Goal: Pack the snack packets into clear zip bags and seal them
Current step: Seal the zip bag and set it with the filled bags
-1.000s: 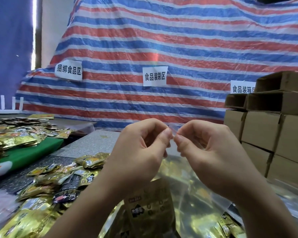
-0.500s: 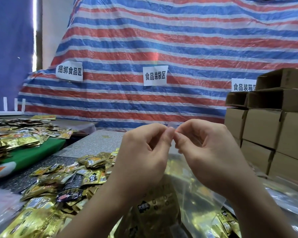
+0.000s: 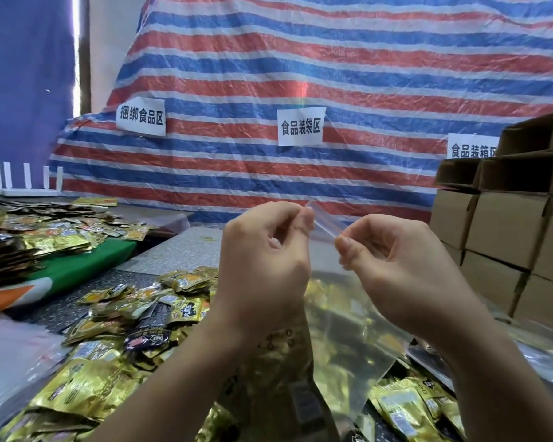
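Observation:
A clear zip bag (image 3: 339, 330) filled with gold snack packets hangs upright in front of me. Its red-lined zip strip (image 3: 324, 225) runs between my two hands. My left hand (image 3: 265, 266) pinches the strip's left part with thumb and forefinger. A short way to the right, my right hand (image 3: 406, 272) pinches the strip at its fingertips. Loose gold and black snack packets (image 3: 134, 317) lie heaped on the table below and to the left.
Stacked cardboard boxes (image 3: 508, 231) stand at the right. A second heap of packets (image 3: 35, 231) lies on a green surface at far left. A striped tarp with paper signs (image 3: 300, 126) hangs behind. Flat clear bags (image 3: 10, 355) lie at lower left.
My hands have drawn apart along the zip strip: the right hand slid to the right, leaving a stretch of the strip visible between them. The bag stays lifted.

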### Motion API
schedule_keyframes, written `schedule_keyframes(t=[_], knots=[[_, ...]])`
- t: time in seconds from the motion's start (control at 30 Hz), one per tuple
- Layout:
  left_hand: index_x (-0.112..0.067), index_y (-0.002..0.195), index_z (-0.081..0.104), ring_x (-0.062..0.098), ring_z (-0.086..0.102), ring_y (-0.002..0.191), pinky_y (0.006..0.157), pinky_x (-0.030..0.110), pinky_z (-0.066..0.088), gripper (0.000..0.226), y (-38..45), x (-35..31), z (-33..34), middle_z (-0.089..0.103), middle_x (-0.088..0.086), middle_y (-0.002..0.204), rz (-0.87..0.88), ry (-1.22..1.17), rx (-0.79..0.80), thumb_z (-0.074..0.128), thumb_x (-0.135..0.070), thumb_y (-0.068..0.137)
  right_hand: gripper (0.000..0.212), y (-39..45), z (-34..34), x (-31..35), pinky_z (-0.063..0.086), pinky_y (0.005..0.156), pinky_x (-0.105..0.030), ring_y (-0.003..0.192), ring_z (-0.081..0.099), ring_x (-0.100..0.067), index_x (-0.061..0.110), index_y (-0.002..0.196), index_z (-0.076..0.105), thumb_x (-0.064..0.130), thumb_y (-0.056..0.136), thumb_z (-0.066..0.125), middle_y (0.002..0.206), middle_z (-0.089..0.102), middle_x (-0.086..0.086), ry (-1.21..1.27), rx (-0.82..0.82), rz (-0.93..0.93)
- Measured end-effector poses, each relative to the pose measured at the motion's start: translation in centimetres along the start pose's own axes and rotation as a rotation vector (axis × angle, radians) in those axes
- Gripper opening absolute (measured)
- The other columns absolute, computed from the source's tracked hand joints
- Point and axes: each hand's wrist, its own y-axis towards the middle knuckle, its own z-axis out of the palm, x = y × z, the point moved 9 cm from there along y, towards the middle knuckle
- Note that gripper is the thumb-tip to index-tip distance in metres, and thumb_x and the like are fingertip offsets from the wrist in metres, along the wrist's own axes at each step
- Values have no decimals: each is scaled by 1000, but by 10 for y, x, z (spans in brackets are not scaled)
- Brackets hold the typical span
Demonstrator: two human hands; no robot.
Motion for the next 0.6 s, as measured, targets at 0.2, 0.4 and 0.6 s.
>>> schedule_keyframes(t=[0.2,0.4,0.6], knots=[[-16,73,66,21,54,58,55,40,42,27,2,8,4,60,4,64,-72,-53,62,58,-22,98,17,2,1,-1,55,68,-30,72,64,-6,27,75,67,29,92,67,72,69,9,-36,-26,-27],[-22,78,64,19,55,59,53,39,43,24,6,-1,0,60,0,68,-31,-33,69,55,-26,100,11,0,-4,8,51,72,-18,79,64,-2,30,78,68,30,89,64,82,69,18,11,2,-99],[-18,80,68,27,51,57,48,44,40,24,12,15,-26,59,7,68,-96,-46,-106,56,-24,100,19,3,-4,-7,48,63,-19,73,63,-4,27,73,68,28,92,68,75,69,15,-31,1,-46]])
